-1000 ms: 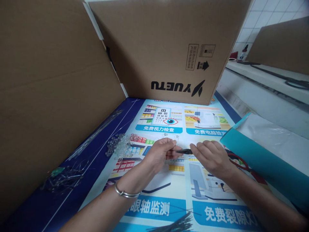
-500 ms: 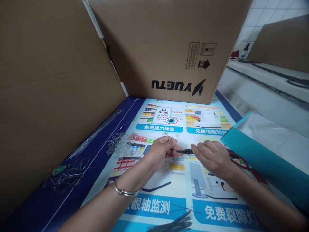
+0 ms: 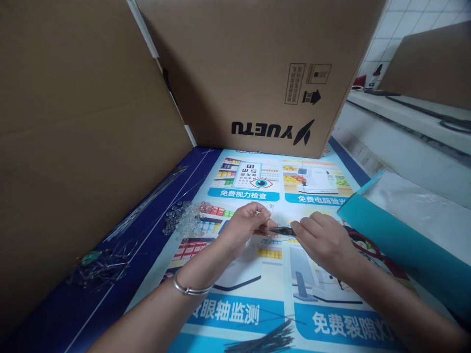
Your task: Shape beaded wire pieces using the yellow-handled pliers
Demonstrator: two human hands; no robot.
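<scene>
My left hand (image 3: 247,226) is closed in a pinch on a thin wire (image 3: 268,223), which has small clear beads (image 3: 268,240) near it, partly hidden by the fingers. In my right hand (image 3: 324,240) is a pair of long-nose pliers (image 3: 281,230). The fingers wrap the handles, and the narrow dark jaws reach left to the wire at my left fingertips. Whether the jaws grip the wire is too small to tell. Left of my left hand lies a pile of clear beads (image 3: 187,220) on the printed sheet.
A bundle of dark wires (image 3: 263,338) lies at the front. Pale strands (image 3: 145,203) and a tangled clump of wire pieces (image 3: 99,267) lie at left. A teal box (image 3: 397,245) stands right, beside a red loop handle (image 3: 368,242). Cardboard panels (image 3: 257,73) rise behind and left.
My left fingers have turned slightly, and the beads by them now hang lower, under the fingertips. The pliers stay at nearly the same place.
</scene>
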